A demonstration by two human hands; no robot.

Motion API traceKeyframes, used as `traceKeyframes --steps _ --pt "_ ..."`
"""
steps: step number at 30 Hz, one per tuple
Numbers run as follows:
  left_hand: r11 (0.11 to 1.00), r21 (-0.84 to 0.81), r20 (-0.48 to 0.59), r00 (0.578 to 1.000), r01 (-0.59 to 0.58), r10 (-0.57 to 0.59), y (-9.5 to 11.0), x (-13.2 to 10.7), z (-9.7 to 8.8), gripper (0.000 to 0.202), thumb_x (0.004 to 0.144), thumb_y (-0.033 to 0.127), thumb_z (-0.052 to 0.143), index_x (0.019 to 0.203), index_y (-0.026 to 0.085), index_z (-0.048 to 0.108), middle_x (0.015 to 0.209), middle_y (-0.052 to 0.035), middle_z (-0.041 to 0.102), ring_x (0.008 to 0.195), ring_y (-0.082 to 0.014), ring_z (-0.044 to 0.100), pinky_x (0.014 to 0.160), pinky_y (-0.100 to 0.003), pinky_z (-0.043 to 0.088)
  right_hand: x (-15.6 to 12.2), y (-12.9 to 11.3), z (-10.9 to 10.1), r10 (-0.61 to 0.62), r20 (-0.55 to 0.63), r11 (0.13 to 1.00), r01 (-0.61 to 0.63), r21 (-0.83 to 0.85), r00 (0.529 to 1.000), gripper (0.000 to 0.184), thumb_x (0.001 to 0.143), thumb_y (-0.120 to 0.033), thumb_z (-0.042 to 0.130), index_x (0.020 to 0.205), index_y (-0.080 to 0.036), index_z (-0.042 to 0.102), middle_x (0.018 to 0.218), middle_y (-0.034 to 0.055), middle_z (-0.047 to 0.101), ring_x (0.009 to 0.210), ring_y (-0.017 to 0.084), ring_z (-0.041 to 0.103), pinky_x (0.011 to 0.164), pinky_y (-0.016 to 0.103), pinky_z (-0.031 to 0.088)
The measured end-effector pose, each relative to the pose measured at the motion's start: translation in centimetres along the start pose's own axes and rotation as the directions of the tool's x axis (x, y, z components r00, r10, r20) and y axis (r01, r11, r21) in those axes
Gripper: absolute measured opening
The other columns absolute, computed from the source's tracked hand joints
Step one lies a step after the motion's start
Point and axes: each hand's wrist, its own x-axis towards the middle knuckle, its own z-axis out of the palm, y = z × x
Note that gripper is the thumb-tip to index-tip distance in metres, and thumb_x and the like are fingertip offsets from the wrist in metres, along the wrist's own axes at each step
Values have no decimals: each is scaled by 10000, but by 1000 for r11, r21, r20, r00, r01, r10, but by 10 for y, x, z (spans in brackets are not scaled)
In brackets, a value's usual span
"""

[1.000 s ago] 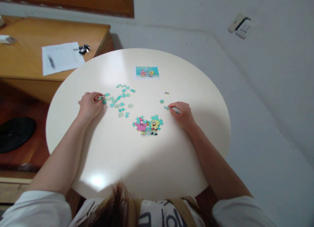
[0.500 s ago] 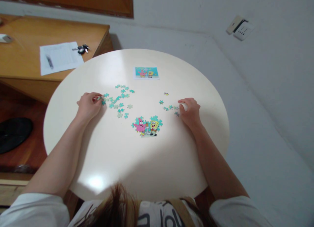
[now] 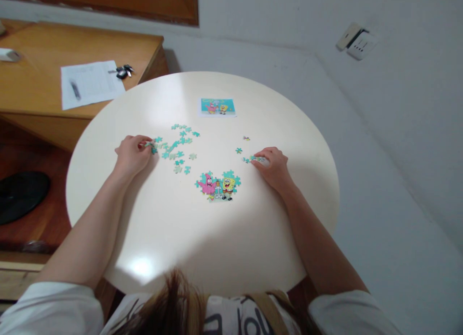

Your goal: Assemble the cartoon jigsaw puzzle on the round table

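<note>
On the round white table, my left hand (image 3: pixel 133 154) pinches a pale green puzzle piece (image 3: pixel 148 143) at the left edge of a loose spread of teal and pale green pieces (image 3: pixel 175 144). My right hand (image 3: pixel 272 165) is at the right, with thumb and forefinger closed around puzzle pieces (image 3: pixel 259 159) in a small row; the fingers partly cover them. Between the hands and nearer to me lies a partly joined puzzle (image 3: pixel 218 186) with a pink starfish and a yellow sponge figure. Two single pieces, one teal (image 3: pixel 239 150) and one multicoloured (image 3: pixel 246 138), lie beyond my right hand.
A picture card (image 3: pixel 217 107) with the same figures lies toward the table's far side. The round table (image 3: pixel 188 238) adjoins a wooden desk (image 3: pixel 108 40) bearing a paper sheet (image 3: pixel 92 84) and keys (image 3: pixel 125 71). A wall with a socket (image 3: pixel 361 45) is at the right.
My right hand has moved left, over the row of pieces, and its fingers now reach around some of them. My left hand stays at the same piece.
</note>
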Motion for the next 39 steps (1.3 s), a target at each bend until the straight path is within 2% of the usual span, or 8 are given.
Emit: traceKeyframes --steps 6,10,18,24,27,32,35,39 --pt "1000 2 -20 1000 -19 19 -2 2 3 342 788 319 484 1049 214 679 1035 -105 621 991 -301 584 919 -484 396 0 0 1 -9 -1 1000 9 12 1000 138 764 -337 656 838 -230 700 998 71 654 966 248 585 901 440 399" --pt "1000 -7 -26 1000 -18 18 -1 1 2 332 780 305 498 1039 212 684 1029 -100 625 982 -296 592 921 -475 401 0 1 1 -15 1 1000 15 23 1000 142 768 -344 651 844 -230 689 1007 76 659 974 249 587 909 442 401" --pt "998 54 20 999 34 -35 17 -7 -9 373 794 264 442 1067 191 686 1043 -92 611 983 -262 597 941 -439 410 1 -3 -2 -15 13 999 15 35 1000 123 756 -319 661 835 -226 679 973 71 679 971 246 605 920 433 416" --pt "997 71 45 999 23 -26 22 -10 -12 382 806 246 436 1090 185 683 1023 -93 603 992 -252 578 952 -410 395 3 -5 -15 -68 -118 990 82 113 991 76 779 -283 612 781 -221 656 887 56 697 865 219 633 883 402 462" --pt "997 76 46 999 22 -25 20 -9 -11 371 808 243 434 1074 194 687 1006 -86 601 978 -247 576 933 -396 396 5 1 -20 -35 -190 991 58 118 981 110 795 -243 542 752 -218 640 834 55 698 811 211 633 826 384 494" --pt "996 87 56 998 19 -24 20 -8 -11 377 811 240 434 1084 191 690 1014 -91 601 997 -251 578 921 -383 400 8 15 -24 32 -225 995 -9 101 974 126 749 -202 521 747 -214 647 804 51 698 751 200 633 775 373 514" --pt "996 88 56 998 22 -27 21 -9 -11 382 815 244 433 1095 194 688 1019 -89 602 998 -245 583 932 -380 398 8 17 -26 47 -209 991 -20 130 977 132 740 -223 525 749 -211 657 791 51 694 727 197 633 759 372 515" --pt "996 81 64 997 33 -38 22 -9 -11 395 812 231 427 1108 179 683 1052 -110 604 1028 -265 583 949 -408 402 7 14 -28 21 -89 978 -2 211 996 142 726 -273 561 766 -199 675 742 41 686 661 178 608 698 353 507"
